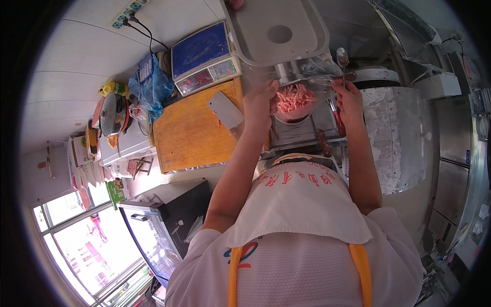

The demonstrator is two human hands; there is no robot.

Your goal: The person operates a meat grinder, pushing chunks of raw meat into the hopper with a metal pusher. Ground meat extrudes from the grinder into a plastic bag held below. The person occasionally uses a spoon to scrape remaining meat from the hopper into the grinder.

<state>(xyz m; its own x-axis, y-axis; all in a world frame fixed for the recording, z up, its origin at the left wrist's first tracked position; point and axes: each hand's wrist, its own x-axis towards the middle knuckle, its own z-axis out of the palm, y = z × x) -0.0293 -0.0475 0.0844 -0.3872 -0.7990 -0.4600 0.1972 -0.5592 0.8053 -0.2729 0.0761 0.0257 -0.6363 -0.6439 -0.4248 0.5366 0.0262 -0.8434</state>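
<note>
Pink ground meat (296,98) lies in strands in a clear plastic bag (324,94), which sits in a round bowl (293,121) below the metal outlet of a meat grinder (287,72). My left hand (264,100) grips the bag's left edge close to the meat. The bag's right side is drawn out to my right hand (349,100), which pinches it. A metal spoon (342,57) points up from the fingers of that same hand. Above the outlet is the grinder's grey feed tray (278,34), with a bit of meat at its far end.
A cleaver (226,109) lies on the wooden cutting board (188,130) at left, before a blue-topped weighing scale (201,48). A red-handled tool (338,122) and a brown handle (323,142) lie near the bowl. Right of my arm is a worn metal-topped surface (395,138).
</note>
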